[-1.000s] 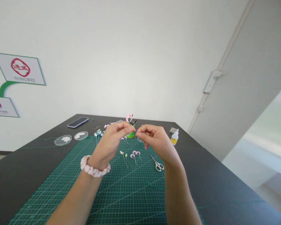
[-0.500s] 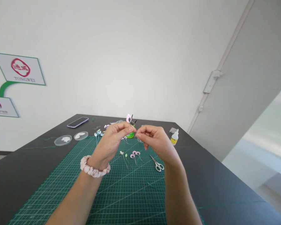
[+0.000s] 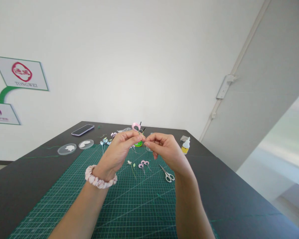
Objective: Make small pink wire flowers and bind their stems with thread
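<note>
A pink ring-shaped petal (image 3: 136,125) on a thin stem stands up from the fingertips of my left hand (image 3: 123,142), which pinches the stem. Thumb and forefinger of my right hand (image 3: 161,146) are pressed together close beside it; a fine strand seems to run between the two hands, too thin to make out. Below them on the green cutting mat (image 3: 139,205) lie several purple ring-shaped petals (image 3: 144,164) on wires and a white bud with a leaf (image 3: 132,166). White-handled scissors (image 3: 167,174) rest to the right.
A glue bottle with a yellow label (image 3: 185,146) stands at the right. Two clear dishes with white pieces (image 3: 67,149) and a phone (image 3: 83,129) lie at the left. Blue flowers (image 3: 104,141) and a green pot (image 3: 138,144) are behind my hands.
The pink petal has turned on its stem, now showing its ring shape more openly and leaning slightly left. My right fingertips are slightly closer to the left ones.
</note>
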Tool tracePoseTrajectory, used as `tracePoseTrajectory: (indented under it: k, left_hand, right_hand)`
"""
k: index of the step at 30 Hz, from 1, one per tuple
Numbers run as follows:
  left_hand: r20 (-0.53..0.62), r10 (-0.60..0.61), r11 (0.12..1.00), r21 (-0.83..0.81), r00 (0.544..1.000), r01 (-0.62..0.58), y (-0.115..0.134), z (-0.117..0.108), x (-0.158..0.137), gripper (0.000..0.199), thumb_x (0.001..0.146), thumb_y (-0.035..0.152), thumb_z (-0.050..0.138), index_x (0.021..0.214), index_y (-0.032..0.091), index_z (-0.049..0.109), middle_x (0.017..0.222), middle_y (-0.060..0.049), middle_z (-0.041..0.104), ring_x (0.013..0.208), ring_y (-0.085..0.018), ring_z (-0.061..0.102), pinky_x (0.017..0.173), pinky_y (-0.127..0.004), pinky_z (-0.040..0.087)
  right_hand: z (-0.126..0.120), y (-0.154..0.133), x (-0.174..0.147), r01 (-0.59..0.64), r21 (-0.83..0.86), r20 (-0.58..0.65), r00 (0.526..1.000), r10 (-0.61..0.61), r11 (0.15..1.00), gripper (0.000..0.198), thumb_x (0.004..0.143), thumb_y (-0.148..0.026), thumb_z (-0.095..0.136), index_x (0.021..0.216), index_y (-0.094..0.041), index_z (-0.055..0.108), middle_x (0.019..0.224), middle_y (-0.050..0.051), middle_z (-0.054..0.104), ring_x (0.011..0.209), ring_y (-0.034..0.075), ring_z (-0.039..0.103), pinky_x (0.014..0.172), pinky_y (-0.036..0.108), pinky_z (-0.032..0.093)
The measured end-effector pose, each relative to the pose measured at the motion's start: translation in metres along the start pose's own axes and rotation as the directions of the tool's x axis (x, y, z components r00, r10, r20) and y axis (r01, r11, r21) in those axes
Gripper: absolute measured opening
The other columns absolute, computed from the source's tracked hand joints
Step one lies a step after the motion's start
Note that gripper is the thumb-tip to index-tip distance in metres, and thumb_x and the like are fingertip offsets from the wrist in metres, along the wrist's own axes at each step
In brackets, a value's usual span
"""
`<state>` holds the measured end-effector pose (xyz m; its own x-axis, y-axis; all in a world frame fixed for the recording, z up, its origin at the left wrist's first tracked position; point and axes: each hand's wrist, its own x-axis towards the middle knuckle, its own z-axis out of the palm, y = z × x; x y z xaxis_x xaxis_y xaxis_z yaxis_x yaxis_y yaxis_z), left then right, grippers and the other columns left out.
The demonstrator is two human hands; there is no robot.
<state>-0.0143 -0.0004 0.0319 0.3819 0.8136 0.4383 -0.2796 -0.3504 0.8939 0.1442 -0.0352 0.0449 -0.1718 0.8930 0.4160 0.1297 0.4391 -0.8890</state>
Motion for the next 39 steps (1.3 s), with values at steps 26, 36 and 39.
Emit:
tracePoseTrajectory:
  k: [26, 36, 39]
  left_hand:
    - [0.025, 0.02, 0.999, -0.031, 0.999, -0.02, 0.003, 0.003, 0.0005, 0.017, 0.082, 0.027, 0.061, 0.07, 0.02, 0.07, 0.082, -0.003, 0.062, 0.084, -0.017, 0.052, 0.083, -0.031, 0.038]
    - [0.045, 0.029, 0.999, -0.027, 0.999, -0.028, 0.0037, 0.004, 0.0006, 0.019, 0.083, 0.029, 0.06, 0.069, 0.02, 0.068, 0.083, -0.003, 0.06, 0.085, -0.017, 0.051, 0.083, -0.032, 0.038]
    - [0.053, 0.029, 0.999, -0.026, 0.998, -0.028, 0.0039, 0.0045, 0.0006, 0.02, 0.084, 0.029, 0.059, 0.067, 0.02, 0.067, 0.083, -0.003, 0.06, 0.084, -0.017, 0.051, 0.083, -0.032, 0.039]
  right_hand:
    - [-0.0031, 0.0058, 0.0004, 0.018, 0.004, 0.066, 0.998, -0.018, 1.0, 0.016, 0.077, -0.032, 0.065, 0.071, -0.018, 0.063, 0.056, -0.006, 0.049, 0.043, 0.006, 0.042, 0.042, 0.022, 0.035]
    - [-0.0033, 0.0079, 0.001, -0.004, 0.006, 0.061, 0.998, 0.004, 1.0, 0.017, 0.077, -0.034, 0.066, 0.073, -0.018, 0.065, 0.055, -0.006, 0.049, 0.042, 0.006, 0.041, 0.042, 0.023, 0.031]
    - [-0.0029, 0.0088, 0.0016, -0.005, -0.006, 0.06, 0.998, 0.005, 1.0, 0.017, 0.078, -0.034, 0.066, 0.072, -0.018, 0.065, 0.053, -0.007, 0.048, 0.042, 0.006, 0.041, 0.042, 0.024, 0.029]
